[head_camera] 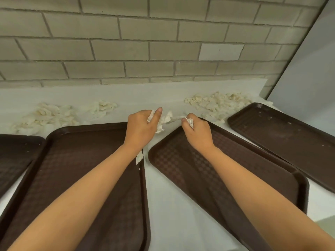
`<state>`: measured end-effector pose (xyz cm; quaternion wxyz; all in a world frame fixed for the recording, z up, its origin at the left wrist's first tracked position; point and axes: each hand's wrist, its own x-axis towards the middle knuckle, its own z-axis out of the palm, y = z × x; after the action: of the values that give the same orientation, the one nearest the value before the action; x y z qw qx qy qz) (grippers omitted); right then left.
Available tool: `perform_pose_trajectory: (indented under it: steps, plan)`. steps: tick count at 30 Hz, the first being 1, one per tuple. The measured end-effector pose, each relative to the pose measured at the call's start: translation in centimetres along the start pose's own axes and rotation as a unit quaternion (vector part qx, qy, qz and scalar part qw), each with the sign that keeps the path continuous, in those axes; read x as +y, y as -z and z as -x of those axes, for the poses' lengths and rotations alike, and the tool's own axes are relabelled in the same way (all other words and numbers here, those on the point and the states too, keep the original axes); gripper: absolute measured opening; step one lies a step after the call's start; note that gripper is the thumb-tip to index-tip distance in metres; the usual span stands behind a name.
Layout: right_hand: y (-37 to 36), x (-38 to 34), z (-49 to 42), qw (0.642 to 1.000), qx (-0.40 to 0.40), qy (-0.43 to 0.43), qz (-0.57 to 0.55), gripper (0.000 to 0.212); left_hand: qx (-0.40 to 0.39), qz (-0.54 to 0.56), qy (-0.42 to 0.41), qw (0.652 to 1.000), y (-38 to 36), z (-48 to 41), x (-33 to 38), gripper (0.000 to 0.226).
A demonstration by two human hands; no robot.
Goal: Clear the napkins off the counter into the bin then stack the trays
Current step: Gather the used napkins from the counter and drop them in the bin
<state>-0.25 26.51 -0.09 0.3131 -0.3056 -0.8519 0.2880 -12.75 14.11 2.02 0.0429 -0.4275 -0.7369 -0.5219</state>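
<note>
Your left hand (141,127) is curled round a crumpled napkin (165,121), thumb stretched out over it. Your right hand (197,132) pinches what looks like the same napkin's other end — the paper runs as a twisted strand between the two, just above the counter (163,93) towards its back. The left hand sits over the far right corner of the left tray (81,169). The right hand sits over the far corner of the middle tray (172,160), which lies at an angle. A small scrap (139,157) shows beneath your left wrist, at the gap between those two trays. More napkins lie loose along the back of the counter: a left pile (45,115), a small pile (101,107) and a right pile (215,103) — the last lies just beside the middle tray's far edge and near the right tray (282,134). A far-left tray (14,156) is cut off by the frame edge. All four trays lie flat and unstacked, and a brick wall (126,42) backs the counter.
</note>
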Motion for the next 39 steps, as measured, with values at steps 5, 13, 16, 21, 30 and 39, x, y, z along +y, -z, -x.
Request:
perform_pose_trajectory:
  steps: [5, 13, 16, 21, 30, 39]
  plan:
    - [2.8, 0.9, 2.2, 1.000, -0.012, 0.011, 0.003, 0.039, 0.018, -0.007, 0.025, 1.000, -1.0, 2.8, 2.7, 0.059]
    - [6.5, 1.6, 6.9, 0.998, -0.045, 0.041, -0.001, 0.037, 0.073, -0.042, 0.039, 0.996, -1.3, 9.0, 7.5, 0.059]
    - [7.8, 1.5, 8.6, 0.998, -0.051, 0.048, -0.005, 0.031, 0.079, -0.049, 0.039, 0.995, -1.2, 10.7, 9.1, 0.059]
    - [10.3, 1.4, 11.7, 0.999, -0.025, 0.042, -0.010, 0.037, 0.076, -0.029, 0.037, 0.996, -1.4, 13.6, 11.2, 0.058]
    - [14.7, 1.5, 20.1, 1.000, -0.002, 0.016, -0.011, 0.038, 0.046, -0.012, 0.046, 0.998, -0.9, 20.7, 15.3, 0.058]
    - [18.6, 3.7, 30.2, 1.000, 0.004, -0.006, 0.014, 0.041, -0.005, -0.016, 0.053, 0.998, -2.7, 29.3, 20.0, 0.059]
